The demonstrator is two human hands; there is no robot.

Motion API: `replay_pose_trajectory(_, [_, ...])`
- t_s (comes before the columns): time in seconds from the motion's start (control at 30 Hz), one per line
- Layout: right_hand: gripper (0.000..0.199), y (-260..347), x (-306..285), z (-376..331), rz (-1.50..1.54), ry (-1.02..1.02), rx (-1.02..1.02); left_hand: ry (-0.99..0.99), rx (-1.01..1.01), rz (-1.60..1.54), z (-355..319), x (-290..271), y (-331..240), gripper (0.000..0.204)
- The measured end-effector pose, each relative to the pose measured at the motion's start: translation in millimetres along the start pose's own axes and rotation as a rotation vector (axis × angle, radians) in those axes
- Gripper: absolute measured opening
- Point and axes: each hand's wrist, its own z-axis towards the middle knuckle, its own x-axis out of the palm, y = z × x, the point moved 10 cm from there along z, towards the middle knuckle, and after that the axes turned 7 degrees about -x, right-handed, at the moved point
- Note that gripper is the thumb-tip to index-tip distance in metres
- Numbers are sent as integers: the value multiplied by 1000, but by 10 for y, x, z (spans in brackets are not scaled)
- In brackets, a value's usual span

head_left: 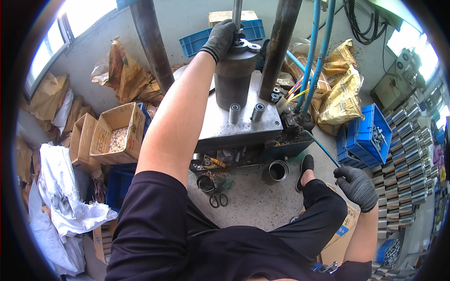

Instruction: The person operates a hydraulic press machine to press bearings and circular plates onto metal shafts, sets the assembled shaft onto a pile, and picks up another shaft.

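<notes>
My left hand [221,41], in a dark grey glove, reaches to the top of a thick steel cylinder [233,86] standing on the press table [218,126]. Its fingers close around a small metal link with a ring end [253,47], right beside the thin press ram [237,11]; the fingertips are partly hidden. My right hand [357,187], gloved too, is closed on the end of a thin teal lever [322,147] at the press's right side. Two short stacks of bearings [234,114] stand upright on the table before the cylinder.
Dark press columns [152,44] and blue hoses [320,56] flank the table. Open cartons [117,133] and white sacks [65,196] lie left. Blue crates [370,133] and stacked shiny metal sleeves [401,164] are right. Scissors [218,200] and a metal sleeve [275,172] are on the floor.
</notes>
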Motion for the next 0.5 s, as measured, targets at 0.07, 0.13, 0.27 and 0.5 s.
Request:
replay_pose_trajectory(0.07, [27,54,56,-10,-26,57,0,-5,6,12,-3,-21,-3,32])
replay_pose_trajectory(0.13, [27,61,92,-33,-59,112,5,-3,-1,-1,-1,-1,2,32])
replay_pose_trajectory(0.27, [28,20,42,2,5,52,17,10,-2,-21,37,-8,25,32])
replay_pose_trajectory(0.5, [29,63,56,-1,-21,87,20,-11,-17,-18,12,-9,37,31])
